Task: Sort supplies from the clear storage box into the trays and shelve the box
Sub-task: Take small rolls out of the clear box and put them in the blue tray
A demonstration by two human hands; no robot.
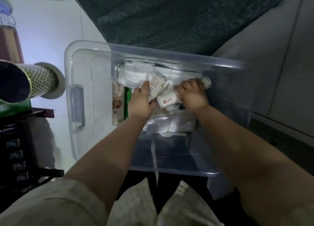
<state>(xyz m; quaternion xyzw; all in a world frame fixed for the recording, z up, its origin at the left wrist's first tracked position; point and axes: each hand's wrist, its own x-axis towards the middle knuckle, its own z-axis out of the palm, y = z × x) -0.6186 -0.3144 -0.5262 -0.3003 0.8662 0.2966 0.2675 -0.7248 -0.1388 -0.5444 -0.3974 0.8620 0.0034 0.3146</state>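
Observation:
The clear storage box [169, 57] stands open on the floor in front of me, with both my hands inside it. My left hand [141, 101] grips a white pack [157, 82] with a beige label. My right hand [192, 94] is curled round a white bottle-like roll [206, 81] near the box's right wall. Between the hands lies another white pack [167, 101] with a red logo. Underneath are white plastic bags [134, 72] and silvery pouches [169, 123]. A tall printed pack [117, 105] and a green one [127, 98] stand along the left wall.
The box's clear lid [79, 89] lies on the white tiles to the left. A dark green rug [169, 18] lies beyond the box. A patterned cylinder [34, 83] and a dark rack [20, 149] sit at the left. A pale cabinet [280, 72] stands at the right.

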